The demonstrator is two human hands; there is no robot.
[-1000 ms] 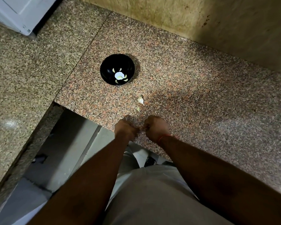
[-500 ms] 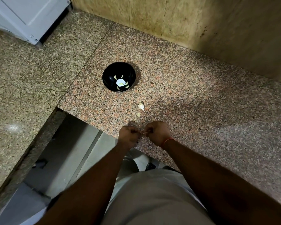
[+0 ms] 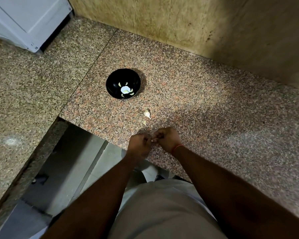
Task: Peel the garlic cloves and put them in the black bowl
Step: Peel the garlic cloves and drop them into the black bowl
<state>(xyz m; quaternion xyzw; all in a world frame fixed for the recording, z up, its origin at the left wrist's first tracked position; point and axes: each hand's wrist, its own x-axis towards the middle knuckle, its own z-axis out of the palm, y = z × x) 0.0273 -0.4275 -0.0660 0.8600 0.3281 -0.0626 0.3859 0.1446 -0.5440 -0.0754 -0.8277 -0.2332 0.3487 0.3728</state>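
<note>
A black bowl (image 3: 123, 78) stands on the granite counter (image 3: 205, 109) and holds several peeled garlic cloves (image 3: 126, 91). An unpeeled clove (image 3: 147, 114) lies on the counter in front of the bowl, with a small scrap of peel (image 3: 144, 123) just below it. At the counter's near edge my left hand (image 3: 139, 144) and my right hand (image 3: 166, 139) meet, fingers curled. Between their fingertips they pinch a small garlic clove (image 3: 152, 140), mostly hidden by the fingers.
A white appliance (image 3: 28, 21) stands at the back left. A tiled wall (image 3: 197, 26) runs behind the counter. The counter has a cut-out at the lower left, open down to the floor (image 3: 71, 166).
Both hands stay together at the counter edge, working the clove. The bowl and loose clove sit lower in the frame now, as my view has tilted up toward the wall.
</note>
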